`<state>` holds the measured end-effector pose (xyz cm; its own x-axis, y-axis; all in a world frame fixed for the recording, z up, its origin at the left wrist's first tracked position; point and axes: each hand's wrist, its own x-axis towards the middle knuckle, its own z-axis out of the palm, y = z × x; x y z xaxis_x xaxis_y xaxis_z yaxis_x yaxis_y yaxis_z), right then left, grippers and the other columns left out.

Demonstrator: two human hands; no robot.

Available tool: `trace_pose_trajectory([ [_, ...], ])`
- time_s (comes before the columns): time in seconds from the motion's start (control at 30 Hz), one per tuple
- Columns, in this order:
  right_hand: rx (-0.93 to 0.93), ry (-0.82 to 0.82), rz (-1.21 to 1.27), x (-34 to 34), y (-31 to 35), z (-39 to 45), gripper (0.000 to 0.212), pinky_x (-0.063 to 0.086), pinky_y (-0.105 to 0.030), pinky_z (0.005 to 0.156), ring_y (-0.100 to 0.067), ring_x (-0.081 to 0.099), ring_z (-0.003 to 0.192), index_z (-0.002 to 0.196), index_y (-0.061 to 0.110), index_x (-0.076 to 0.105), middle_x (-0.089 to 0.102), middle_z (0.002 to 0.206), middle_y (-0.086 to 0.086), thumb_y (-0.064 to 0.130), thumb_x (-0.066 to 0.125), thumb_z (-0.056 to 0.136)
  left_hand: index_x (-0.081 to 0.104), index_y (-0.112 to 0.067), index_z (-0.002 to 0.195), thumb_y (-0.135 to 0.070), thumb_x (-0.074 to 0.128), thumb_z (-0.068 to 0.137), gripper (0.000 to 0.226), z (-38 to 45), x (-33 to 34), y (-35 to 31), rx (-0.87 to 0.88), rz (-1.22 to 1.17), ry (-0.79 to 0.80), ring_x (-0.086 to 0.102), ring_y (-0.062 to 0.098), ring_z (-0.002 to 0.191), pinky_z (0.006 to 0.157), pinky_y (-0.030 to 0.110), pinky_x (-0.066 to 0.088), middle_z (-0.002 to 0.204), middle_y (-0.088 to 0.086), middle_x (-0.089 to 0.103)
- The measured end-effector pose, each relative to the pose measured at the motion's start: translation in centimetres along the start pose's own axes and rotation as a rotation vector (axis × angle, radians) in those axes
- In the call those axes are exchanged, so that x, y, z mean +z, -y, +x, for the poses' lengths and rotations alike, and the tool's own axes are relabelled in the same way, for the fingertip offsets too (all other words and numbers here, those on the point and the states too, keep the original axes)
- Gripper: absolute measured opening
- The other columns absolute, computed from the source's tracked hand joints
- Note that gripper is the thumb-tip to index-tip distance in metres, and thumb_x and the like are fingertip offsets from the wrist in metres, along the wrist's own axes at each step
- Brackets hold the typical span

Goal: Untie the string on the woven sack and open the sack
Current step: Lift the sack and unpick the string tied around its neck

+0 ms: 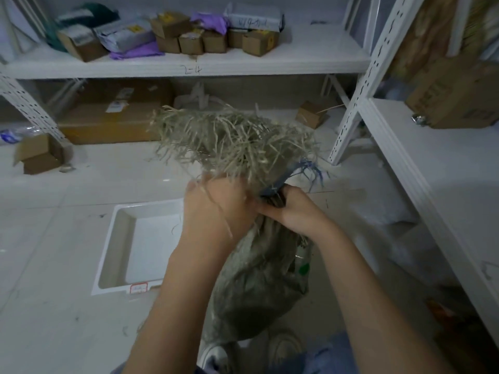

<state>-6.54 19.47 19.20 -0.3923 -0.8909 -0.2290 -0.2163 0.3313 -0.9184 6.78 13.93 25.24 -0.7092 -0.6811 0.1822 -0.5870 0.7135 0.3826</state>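
A grey-green woven sack [259, 282] stands on the floor in front of me, its neck bunched tight. Above the neck its frayed top [232, 139] fans out in loose straw-coloured strands. A blue string [291, 174] is wound around the neck on the right side, with frayed blue ends sticking out. My left hand [216, 209] is closed around the neck from the left. My right hand [294, 209] pinches the neck at the string from the right. The knot itself is hidden between my fingers.
A white plastic tray [113, 255] lies on the tiled floor to the left of the sack. White metal shelves [351, 63] with cardboard boxes and parcels run along the back and right. A large flat box [113, 117] and small boxes sit on the floor behind.
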Motion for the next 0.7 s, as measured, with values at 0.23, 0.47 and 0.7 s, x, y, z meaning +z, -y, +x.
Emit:
trace_pose_trajectory([
  [0.23, -0.111, 0.082, 0.015, -1.2, -0.1, -1.0, 0.050, 0.046, -0.009, 0.089, 0.012, 0.059, 0.097, 0.121, 0.022, 0.054, 0.061, 0.106, 0.015, 0.001, 0.070, 0.078, 0.036, -0.035, 0.142, -0.027, 0.033, 0.085, 0.057, 0.8, 2.0, 0.9, 0.418, -0.012, 0.262, 0.036, 0.017, 0.140, 0.112, 0.041, 0.033, 0.151, -0.010, 0.038],
  [0.47, -0.110, 0.037, 0.018, -1.8, -0.3, -0.7, 0.043, 0.040, -0.030, 0.104, -0.011, 0.054, 0.120, 0.107, 0.027, 0.060, 0.065, 0.119, 0.004, 0.014, 0.079, 0.071, 0.039, -0.024, 0.139, -0.005, 0.037, 0.064, 0.078, 2.0, 2.1, 3.1, 0.200, -0.587, 0.319, 0.022, 0.000, 0.140, 0.116, 0.013, 0.013, 0.147, -0.012, 0.032],
  [0.7, -0.051, 0.027, 0.028, -2.2, -0.2, -0.8, 0.085, 0.027, -0.030, 0.115, -0.008, 0.039, 0.132, 0.141, 0.012, 0.040, 0.045, 0.142, 0.005, 0.018, 0.082, 0.067, 0.049, -0.009, 0.131, -0.008, 0.034, 0.081, 0.052, 3.7, 1.3, 4.8, -0.303, -1.438, 0.196, 0.063, 0.018, 0.114, 0.097, 0.024, 0.049, 0.117, 0.008, 0.068],
])
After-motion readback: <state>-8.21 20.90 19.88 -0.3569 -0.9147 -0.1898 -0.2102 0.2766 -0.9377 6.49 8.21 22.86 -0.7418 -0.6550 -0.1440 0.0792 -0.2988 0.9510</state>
